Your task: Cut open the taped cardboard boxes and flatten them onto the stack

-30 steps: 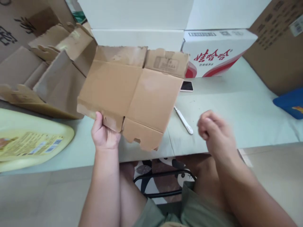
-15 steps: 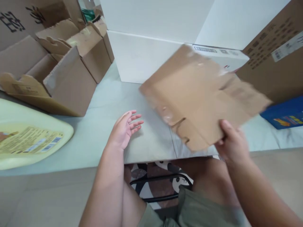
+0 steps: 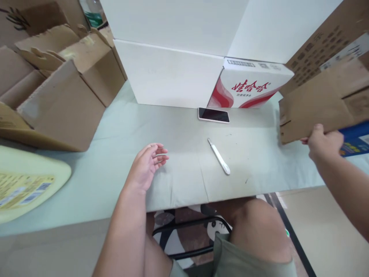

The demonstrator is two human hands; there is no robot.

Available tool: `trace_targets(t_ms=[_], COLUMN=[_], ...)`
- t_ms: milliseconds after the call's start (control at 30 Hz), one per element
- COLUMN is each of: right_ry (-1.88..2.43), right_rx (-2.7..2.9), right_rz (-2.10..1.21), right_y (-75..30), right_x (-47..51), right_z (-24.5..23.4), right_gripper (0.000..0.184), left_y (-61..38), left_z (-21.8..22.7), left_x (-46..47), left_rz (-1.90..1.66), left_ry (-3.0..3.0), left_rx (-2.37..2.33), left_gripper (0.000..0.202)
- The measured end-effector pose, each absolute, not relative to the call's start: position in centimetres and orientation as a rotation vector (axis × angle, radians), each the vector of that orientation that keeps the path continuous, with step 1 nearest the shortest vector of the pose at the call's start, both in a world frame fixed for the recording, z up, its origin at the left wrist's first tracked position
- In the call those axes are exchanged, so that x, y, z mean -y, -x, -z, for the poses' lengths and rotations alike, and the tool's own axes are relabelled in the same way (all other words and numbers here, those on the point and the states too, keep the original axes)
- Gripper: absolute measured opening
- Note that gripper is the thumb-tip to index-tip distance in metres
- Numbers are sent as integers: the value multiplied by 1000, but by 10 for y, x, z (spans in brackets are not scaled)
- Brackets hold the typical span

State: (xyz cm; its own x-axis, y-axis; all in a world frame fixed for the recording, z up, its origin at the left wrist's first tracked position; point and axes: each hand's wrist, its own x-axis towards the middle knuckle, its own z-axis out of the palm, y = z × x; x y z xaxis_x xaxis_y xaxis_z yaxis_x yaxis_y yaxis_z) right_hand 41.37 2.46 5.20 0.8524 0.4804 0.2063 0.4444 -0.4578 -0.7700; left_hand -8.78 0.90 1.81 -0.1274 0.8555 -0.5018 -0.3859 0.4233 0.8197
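My right hand (image 3: 324,144) grips the lower edge of a flattened brown cardboard sheet (image 3: 319,104), held out at the far right above the pale green mat (image 3: 178,181). My left hand (image 3: 148,163) hovers open, palm up, over the mat's near middle, holding nothing. A white pen-like cutter (image 3: 219,157) lies on the mat between my hands, and a phone (image 3: 213,115) lies face up further back.
A white box (image 3: 170,73) and a red-printed carton (image 3: 248,86) stand at the back. Open brown boxes (image 3: 57,84) crowd the left, a yellow container (image 3: 25,184) lies near left, and a large brown box (image 3: 325,42) and blue item (image 3: 356,140) sit right.
The cardboard sheet passed from my left hand to my right and swung across to the far right. My left hand let go and now rests open over the mat.
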Motion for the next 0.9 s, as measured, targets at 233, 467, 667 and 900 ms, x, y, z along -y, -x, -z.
trace_targets(t_ms=[233, 467, 667, 900], right_ry=[2180, 2226, 2104, 1205], right_rx=[746, 930, 1308, 2348], right_rz=[-325, -670, -714, -561], right_y=[-410, -371, -291, -70], right_x=[-134, -107, -90, -99], right_z=[-71, -64, -80, -89], right_gripper=[59, 45, 20, 26], left_y=[88, 88, 101, 122], left_z=[-18, -21, -27, -27], left_x=[-19, -16, -3, 3], left_rz=[-1155, -1202, -1385, -1566], left_ry=[-514, -536, -424, -365], left_rx=[-1263, -1082, -1029, -1093], left_gripper=[29, 38, 28, 23])
